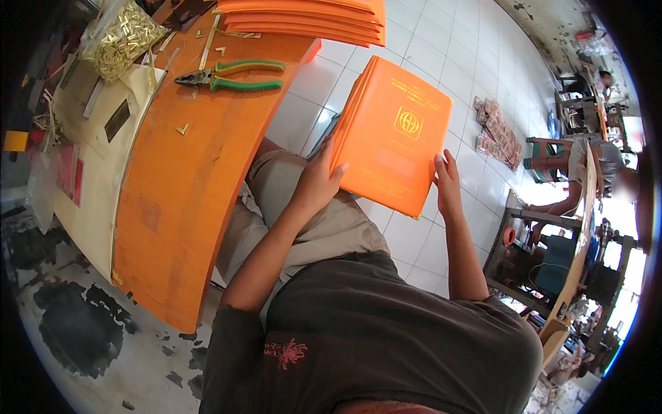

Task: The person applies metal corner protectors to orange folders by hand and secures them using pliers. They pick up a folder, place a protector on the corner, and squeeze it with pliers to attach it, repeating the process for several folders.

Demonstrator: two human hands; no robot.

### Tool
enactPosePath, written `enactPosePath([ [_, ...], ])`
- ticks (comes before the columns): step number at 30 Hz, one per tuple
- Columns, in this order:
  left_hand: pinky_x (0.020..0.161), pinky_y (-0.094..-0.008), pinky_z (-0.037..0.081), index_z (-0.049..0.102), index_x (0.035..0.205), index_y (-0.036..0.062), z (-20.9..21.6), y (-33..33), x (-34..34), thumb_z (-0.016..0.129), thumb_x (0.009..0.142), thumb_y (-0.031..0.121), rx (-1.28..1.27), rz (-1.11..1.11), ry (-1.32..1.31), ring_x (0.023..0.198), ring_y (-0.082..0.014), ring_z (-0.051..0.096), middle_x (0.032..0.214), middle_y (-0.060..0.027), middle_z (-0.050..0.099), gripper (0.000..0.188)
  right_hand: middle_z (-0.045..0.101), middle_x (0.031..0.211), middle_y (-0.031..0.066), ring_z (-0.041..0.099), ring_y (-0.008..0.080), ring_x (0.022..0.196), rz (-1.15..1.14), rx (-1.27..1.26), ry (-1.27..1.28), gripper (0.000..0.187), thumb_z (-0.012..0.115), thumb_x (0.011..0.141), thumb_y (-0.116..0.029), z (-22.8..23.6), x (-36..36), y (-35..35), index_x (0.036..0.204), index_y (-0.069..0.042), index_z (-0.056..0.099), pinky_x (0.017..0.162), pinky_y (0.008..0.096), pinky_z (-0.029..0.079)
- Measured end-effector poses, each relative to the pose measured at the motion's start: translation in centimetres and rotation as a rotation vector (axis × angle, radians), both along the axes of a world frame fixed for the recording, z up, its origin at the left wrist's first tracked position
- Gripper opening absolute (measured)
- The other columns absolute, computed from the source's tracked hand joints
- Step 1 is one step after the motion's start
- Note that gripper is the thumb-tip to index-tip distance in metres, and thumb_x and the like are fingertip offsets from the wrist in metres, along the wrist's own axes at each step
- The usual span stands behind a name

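Between my two hands is a small stack of orange folders with gold lettering and a round gold emblem on the top cover. My left hand closes around the stack's left edge, its thumb on the front cover and the other fingers partly hidden. At the opposite edge, my right hand presses its fingers and thumb against the side. The stack is tilted above my lap, and a metal corner shows at its lower right.
The orange table at left holds green-handled pliers, gold corner pieces, a bag of gold pieces and a pile of orange folders. Bundles lie on the tiles; another person sits at the far right.
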State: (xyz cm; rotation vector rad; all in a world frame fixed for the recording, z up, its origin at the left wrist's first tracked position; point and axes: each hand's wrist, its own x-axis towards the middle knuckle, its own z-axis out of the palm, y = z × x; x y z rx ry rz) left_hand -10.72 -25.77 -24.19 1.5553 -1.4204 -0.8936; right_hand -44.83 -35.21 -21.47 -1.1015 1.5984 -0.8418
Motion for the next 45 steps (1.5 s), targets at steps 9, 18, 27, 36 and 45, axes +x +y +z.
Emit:
enactPosePath([
  [9,0.124,-0.0506,0.049,0.039,0.169,-0.0079,-0.9,-0.6,-0.5,0.065,0.114,0.023,0.040,0.030,0.117,0.151,-0.0502,0.057,0.163,-0.0371,0.056,0.068,0.057,0.161,0.0188,0.059,0.0286,0.145,0.008,-0.008,-0.474,0.063,0.060,0.121,-0.041,-1.9,5.1,-0.9,0.163,0.002,0.041,0.119,0.0454,0.053],
  [18,0.130,-0.0453,0.043,0.041,0.171,-0.0041,-0.9,-0.5,-0.1,0.063,0.117,0.024,0.055,0.034,0.151,0.160,-0.0400,0.052,0.170,-0.0293,0.054,0.065,0.035,0.180,0.0311,0.037,0.0401,0.168,0.017,-0.093,0.095,0.091,0.064,0.118,-0.045,-2.0,3.5,-2.5,0.178,0.008,0.019,0.135,0.0504,0.034],
  [27,0.132,-0.0455,0.040,0.037,0.173,-0.0054,-1.6,-0.4,0.1,0.062,0.118,0.022,0.006,0.035,0.162,0.162,-0.0404,0.050,0.174,-0.0294,0.050,0.067,0.019,0.187,0.0307,0.015,0.0474,0.175,0.051,-1.024,0.952,0.097,0.063,0.116,-0.050,8.9,6.5,-11.1,0.180,0.004,0.016,0.140,0.0638,0.015],
  [36,0.128,-0.0482,0.044,0.035,0.175,-0.0033,-1.4,-0.1,-0.1,0.063,0.116,0.020,-0.019,0.041,0.136,0.157,-0.0467,0.053,0.169,-0.0336,0.053,0.069,0.029,0.189,0.0125,0.022,0.0344,0.176,0.362,-0.474,1.079,0.082,0.038,0.120,-0.063,-1.5,7.4,-12.8,0.182,-0.011,0.029,0.137,0.0674,0.023],
  [45,0.127,-0.0475,0.046,0.031,0.177,0.0010,-2.7,-0.4,-0.2,0.064,0.116,0.028,-0.140,0.023,0.162,0.156,-0.0464,0.053,0.173,-0.0316,0.048,0.074,0.018,0.192,0.0163,0.014,0.0374,0.178,0.370,-0.417,1.246,0.088,0.035,0.119,-0.066,0.0,7.7,-13.3,0.183,-0.008,0.020,0.137,0.0723,0.011],
])
